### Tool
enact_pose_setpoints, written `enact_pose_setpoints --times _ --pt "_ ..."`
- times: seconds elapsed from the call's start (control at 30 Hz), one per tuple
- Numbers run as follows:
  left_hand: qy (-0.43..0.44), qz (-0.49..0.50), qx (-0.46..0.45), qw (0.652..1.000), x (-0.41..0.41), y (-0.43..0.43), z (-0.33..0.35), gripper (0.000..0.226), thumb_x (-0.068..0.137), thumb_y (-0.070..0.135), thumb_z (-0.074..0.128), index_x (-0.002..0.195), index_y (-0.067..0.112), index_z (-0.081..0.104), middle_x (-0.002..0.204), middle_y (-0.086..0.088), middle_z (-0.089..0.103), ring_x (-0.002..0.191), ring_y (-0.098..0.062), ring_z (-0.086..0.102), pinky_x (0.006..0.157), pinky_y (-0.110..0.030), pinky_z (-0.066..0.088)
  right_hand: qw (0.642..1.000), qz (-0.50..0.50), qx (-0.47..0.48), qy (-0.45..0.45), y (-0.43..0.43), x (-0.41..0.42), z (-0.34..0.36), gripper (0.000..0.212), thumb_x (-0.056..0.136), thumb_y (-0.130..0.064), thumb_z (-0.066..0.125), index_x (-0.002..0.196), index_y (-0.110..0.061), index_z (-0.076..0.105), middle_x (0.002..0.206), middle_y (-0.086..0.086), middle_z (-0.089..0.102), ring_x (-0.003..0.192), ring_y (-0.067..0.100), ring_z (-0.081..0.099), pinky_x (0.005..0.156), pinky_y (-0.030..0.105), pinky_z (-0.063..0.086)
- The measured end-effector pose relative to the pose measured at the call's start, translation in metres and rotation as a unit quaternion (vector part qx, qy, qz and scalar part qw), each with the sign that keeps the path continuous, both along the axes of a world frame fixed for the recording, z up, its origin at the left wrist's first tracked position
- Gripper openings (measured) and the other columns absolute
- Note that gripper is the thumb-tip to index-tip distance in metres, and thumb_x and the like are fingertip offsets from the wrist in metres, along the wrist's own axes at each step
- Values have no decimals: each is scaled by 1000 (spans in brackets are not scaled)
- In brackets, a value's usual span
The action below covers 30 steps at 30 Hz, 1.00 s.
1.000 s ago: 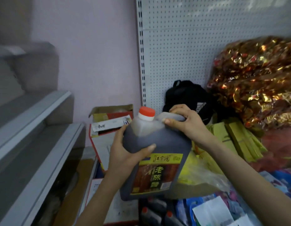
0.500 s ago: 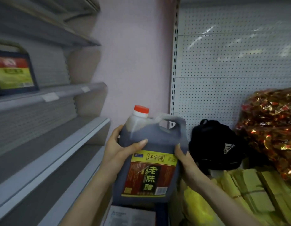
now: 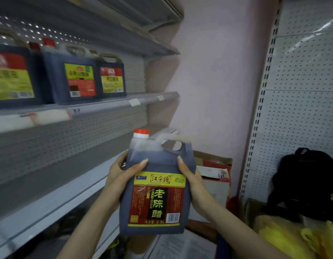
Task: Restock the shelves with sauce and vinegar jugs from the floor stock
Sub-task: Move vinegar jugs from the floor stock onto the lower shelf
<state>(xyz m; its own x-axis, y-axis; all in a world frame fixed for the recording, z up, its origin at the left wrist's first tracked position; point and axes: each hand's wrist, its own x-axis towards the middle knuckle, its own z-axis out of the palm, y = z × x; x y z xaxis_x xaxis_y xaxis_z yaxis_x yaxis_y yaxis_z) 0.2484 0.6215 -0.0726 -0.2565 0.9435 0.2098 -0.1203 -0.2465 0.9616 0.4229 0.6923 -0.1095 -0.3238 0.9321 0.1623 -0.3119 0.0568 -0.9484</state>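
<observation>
Both my left hand [image 3: 122, 171] and right hand [image 3: 191, 176] grip the vinegar jug [image 3: 156, 191], mid-carry; next, I judge, seat it upright on the shelf [image 3: 106, 103].

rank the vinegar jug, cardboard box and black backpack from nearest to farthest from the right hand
1. vinegar jug, held in the right hand.
2. cardboard box, just behind that hand.
3. black backpack, far off to the right.

dark jug [image 3: 158, 165] with red cap [image 3: 141, 132], yellow-and-red label [image 3: 158, 199], pink wall [image 3: 214, 71], grey shelves [image 3: 50, 206]
</observation>
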Motion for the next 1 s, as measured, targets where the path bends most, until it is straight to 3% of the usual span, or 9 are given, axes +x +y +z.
enact_pose_setpoints --times 0.13,0.3,0.5,0.6,0.8,0.9,1.0 --pt "-15 40 1 999 -14 -40 0 63 56 28 88 110 13 59 83 -10 74 66 -24 71 53 -27 55 998 59 -15 17 -16 -29 2 69 70 -48 73 129 -20 51 108 11 71 93 28 70 83 39 57" --pt "1 103 -3 995 -18 -97 4 49 71 35 72 112 14 56 83 -9 74 67 -23 71 54 -25 54 996 88 -16 10 -50 -57 1 61 72 -50 74 122 -21 55 97 8 74 89 29 70 87 43 54" --pt "25 211 -23 977 -2 -175 -3 55 67 40 71 115 17 55 87 -5 74 70 -20 72 58 -25 55 987 160 -22 -22 -113 -61 -4 57 71 -55 63 113 -17 59 94 12 74 88 31 70 86 42 54" --pt "46 256 -57 964 6 -214 -9 69 60 50 73 119 20 54 97 -6 73 80 -23 72 73 -37 57 980 194 -33 -26 -150 -58 -11 56 70 -55 61 108 -13 60 87 11 73 78 26 69 77 36 54" --pt "37 322 -69 944 17 -279 -18 74 59 52 74 121 18 54 104 -6 71 85 -21 72 78 -37 56 964 254 -55 -51 -208 -58 -15 72 55 -64 65 103 -10 63 88 13 72 78 27 68 78 39 53" --pt "39 338 -67 938 18 -304 -14 69 61 50 72 118 18 53 102 -5 72 81 -20 72 72 -34 55 958 282 -45 -41 -225 -63 -12 49 74 -56 58 96 -13 63 78 6 71 69 19 67 68 30 53" --pt "36 351 -63 934 15 -328 -10 64 61 50 71 114 18 54 99 -7 72 79 -20 72 69 -32 54 957 286 -38 -31 -246 -71 -6 39 85 -49 55 100 -14 64 80 4 71 67 15 68 61 24 53"
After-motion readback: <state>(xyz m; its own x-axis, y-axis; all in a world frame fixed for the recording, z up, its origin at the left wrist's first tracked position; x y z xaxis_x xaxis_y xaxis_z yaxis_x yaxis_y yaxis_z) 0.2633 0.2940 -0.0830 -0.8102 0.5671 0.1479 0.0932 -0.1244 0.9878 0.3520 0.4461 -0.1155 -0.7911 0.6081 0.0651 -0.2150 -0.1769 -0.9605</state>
